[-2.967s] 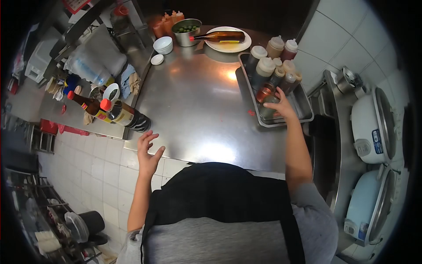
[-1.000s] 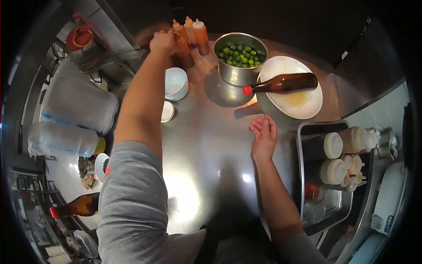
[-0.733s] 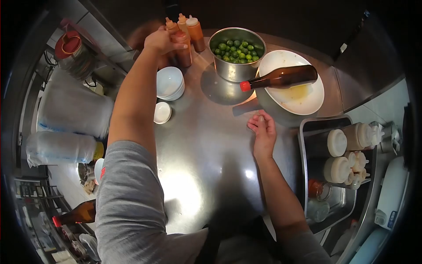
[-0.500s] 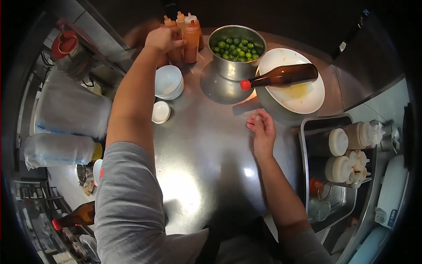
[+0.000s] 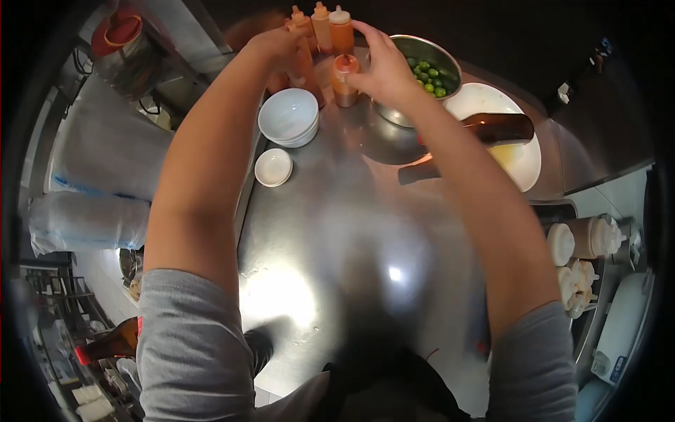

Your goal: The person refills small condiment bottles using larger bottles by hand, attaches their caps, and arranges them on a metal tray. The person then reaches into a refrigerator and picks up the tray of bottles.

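At the back of the steel counter, my left hand (image 5: 275, 49) has its fingers closed at the upper part of an orange squeeze bottle (image 5: 307, 74); the fingertips are partly hidden. My right hand (image 5: 388, 74) is open, thumb and forefinger spread. Its thumb is at the side of a shorter red-orange squeeze bottle (image 5: 345, 90), and its forefinger reaches beside a white-capped orange squeeze bottle (image 5: 342, 35). Between the hands, farther back, stands a pale orange squeeze bottle (image 5: 322, 32). Partly behind my right hand is a steel pot (image 5: 450, 67) of small green limes (image 5: 429, 74).
Stacked white bowls (image 5: 288, 116) and small white dishes (image 5: 273, 167) sit below my left hand. On the right, a brown bottle (image 5: 503, 127) lies across a white oval plate (image 5: 529, 165), partly behind my right forearm. White-lidded bottles (image 5: 560, 243) stand farther right.
My right hand has moved up and left from the counter to the squeeze bottles. The red-orange bottle now stands nearer, apart from the others. The view has shifted slightly.
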`<state>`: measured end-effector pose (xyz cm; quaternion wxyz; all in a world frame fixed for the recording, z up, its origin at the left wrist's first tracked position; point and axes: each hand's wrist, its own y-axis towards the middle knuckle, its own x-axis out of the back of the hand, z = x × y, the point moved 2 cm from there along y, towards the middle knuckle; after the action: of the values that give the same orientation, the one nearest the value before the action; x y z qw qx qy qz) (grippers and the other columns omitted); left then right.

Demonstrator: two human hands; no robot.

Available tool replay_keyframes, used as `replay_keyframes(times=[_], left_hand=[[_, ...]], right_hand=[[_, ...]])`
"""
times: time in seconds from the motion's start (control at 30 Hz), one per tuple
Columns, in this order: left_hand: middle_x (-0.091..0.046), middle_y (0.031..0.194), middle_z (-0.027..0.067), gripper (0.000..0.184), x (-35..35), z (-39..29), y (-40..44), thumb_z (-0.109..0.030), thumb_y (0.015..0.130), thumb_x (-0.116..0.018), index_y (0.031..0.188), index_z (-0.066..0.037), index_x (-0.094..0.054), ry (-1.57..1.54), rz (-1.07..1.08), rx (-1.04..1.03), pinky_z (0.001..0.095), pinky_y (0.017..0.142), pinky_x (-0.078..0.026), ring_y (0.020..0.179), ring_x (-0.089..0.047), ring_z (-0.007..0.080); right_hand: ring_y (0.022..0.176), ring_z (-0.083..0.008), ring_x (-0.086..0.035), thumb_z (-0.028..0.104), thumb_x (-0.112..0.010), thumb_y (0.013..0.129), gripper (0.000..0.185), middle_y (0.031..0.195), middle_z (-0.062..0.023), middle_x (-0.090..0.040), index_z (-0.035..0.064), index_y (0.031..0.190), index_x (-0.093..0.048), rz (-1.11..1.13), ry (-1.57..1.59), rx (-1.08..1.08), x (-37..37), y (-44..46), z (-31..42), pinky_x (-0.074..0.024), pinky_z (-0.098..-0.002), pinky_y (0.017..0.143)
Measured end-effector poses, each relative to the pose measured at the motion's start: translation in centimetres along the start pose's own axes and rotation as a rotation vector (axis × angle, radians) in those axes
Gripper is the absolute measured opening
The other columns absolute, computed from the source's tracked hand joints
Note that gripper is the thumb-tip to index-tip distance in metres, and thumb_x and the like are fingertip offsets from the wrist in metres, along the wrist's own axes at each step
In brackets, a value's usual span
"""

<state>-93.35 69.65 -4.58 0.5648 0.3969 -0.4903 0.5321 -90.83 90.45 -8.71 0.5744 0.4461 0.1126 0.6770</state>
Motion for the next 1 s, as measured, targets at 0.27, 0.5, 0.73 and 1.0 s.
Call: replay_keyframes(times=[0.27, 0.5, 0.73, 1.0], left_hand=[[-0.064, 0.112, 0.0084, 0.058, -0.4, 0.6, -1.1, -0.026, 0.067, -0.075, 0.122, -0.025, -0.055, 0.042, -0.018, -0.090, 0.0399, 0.084, -0.051, 0.101, -0.062, 0.0295], [-0.068, 0.102, 0.0085, 0.040, -2.6, -1.6, -1.1, -0.028, 0.082, -0.059, 0.122, -0.030, -0.057, 0.054, -0.351, -0.013, 0.0425, 0.076, -0.053, 0.092, -0.066, 0.0290], [-0.065, 0.102, 0.0150, 0.059, -5.0, 2.0, 3.5, -0.027, 0.080, -0.069, 0.134, -0.031, -0.046, 0.072, -0.321, -0.088, 0.0464, 0.070, -0.052, 0.087, -0.066, 0.0337], [-0.065, 0.094, 0.0158, 0.054, 7.4, -2.8, -0.1, -0.019, 0.074, -0.072, 0.126, -0.022, -0.055, -0.038, -0.583, -0.276, 0.0430, 0.072, -0.053, 0.085, -0.065, 0.0356]], right_hand=[[0.099, -0.0348, -0.059, 0.020, -0.076, 0.068, 0.052, 0.108, -0.0102, -0.061, 0.0162, 0.114, -0.052, 0.396, -0.219, 0.064, -3.4, -0.9, 0.4, -0.0490, -0.0438, 0.085], [0.100, -0.0346, -0.056, 0.008, -0.071, 0.070, 0.052, 0.109, -0.0119, -0.057, 0.0128, 0.118, -0.051, -0.063, 0.072, -0.152, 5.2, -11.2, 11.0, -0.0485, -0.0439, 0.082], [0.103, -0.0210, -0.060, 0.011, -0.078, 0.069, 0.062, 0.117, -0.0115, -0.058, 0.0090, 0.125, -0.051, 0.115, 0.333, -0.603, 27.9, -22.0, 20.7, -0.0498, -0.0346, 0.083], [0.102, -0.0211, -0.060, 0.015, -0.076, 0.074, 0.068, 0.113, -0.0118, -0.058, 0.0037, 0.133, -0.044, -0.487, -0.661, -0.595, 46.7, -30.8, 25.7, -0.0507, -0.0359, 0.088]])
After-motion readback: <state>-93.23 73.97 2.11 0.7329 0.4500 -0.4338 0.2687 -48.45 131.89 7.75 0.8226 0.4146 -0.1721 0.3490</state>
